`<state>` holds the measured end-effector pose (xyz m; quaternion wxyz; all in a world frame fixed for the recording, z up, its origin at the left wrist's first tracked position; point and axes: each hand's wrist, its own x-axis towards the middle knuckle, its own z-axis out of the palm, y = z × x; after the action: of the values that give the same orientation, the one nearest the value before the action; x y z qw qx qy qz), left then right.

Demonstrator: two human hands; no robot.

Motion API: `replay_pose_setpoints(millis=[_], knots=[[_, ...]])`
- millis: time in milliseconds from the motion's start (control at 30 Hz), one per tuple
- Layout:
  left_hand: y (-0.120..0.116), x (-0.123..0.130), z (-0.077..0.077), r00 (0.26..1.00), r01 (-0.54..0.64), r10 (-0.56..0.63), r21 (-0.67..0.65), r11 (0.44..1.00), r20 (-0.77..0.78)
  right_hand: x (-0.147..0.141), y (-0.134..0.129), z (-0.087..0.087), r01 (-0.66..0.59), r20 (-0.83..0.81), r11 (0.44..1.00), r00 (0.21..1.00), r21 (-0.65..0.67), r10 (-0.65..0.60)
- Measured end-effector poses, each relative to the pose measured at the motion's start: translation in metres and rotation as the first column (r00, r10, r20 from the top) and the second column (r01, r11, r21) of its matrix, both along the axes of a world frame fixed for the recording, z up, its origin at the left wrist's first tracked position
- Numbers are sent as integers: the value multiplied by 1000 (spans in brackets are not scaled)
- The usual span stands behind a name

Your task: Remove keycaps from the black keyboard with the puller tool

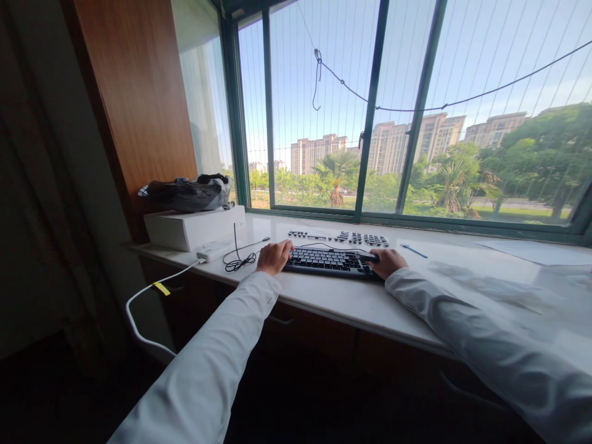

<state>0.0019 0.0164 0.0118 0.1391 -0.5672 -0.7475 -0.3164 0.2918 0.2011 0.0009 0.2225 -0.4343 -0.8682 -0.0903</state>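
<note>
A black keyboard (329, 259) lies on the white windowsill counter. Its main block shows pale, light-catching key positions, while the right part looks darker. My left hand (274, 256) grips the keyboard's left end, fingers curled at its upper corner. Over the right end, my right hand (387, 263) is closed around a short black tool (369, 258) that points left across the keys; its exact kind is too small to make out. Behind the keyboard, loose black keycaps (369, 239) lie in rows, with more keycaps (300, 234) further left.
On the left, a white box (194, 227) carries a dark plastic bag (187, 192). A white power strip (210, 254) and a coiled black cable (240, 262) lie beside my left hand. To the right are a blue stick-like tool (414, 251), clear plastic (490, 283) and paper (539, 251).
</note>
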Motion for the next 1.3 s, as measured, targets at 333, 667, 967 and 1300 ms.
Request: replay_pose_setpoints(millis=[333,667,967,1300], knots=[[2,3,-3,997,30,-32,-42,999,-66,1,-4,3,12,-23,1000,1000,-8,-13],[4,-3,-7,967,235,-236,-24,972,-98,-31,-12,26,-351,-737,890,676,-289,28],[7,-6,-9,954,279,-281,-31,960,-103,-146,-57,39,-902,-849,311,104,-300,-518],[5,-8,-5,957,271,-281,-123,955,-75,-189,-61,30,-941,-776,268,-7,-209,-630]])
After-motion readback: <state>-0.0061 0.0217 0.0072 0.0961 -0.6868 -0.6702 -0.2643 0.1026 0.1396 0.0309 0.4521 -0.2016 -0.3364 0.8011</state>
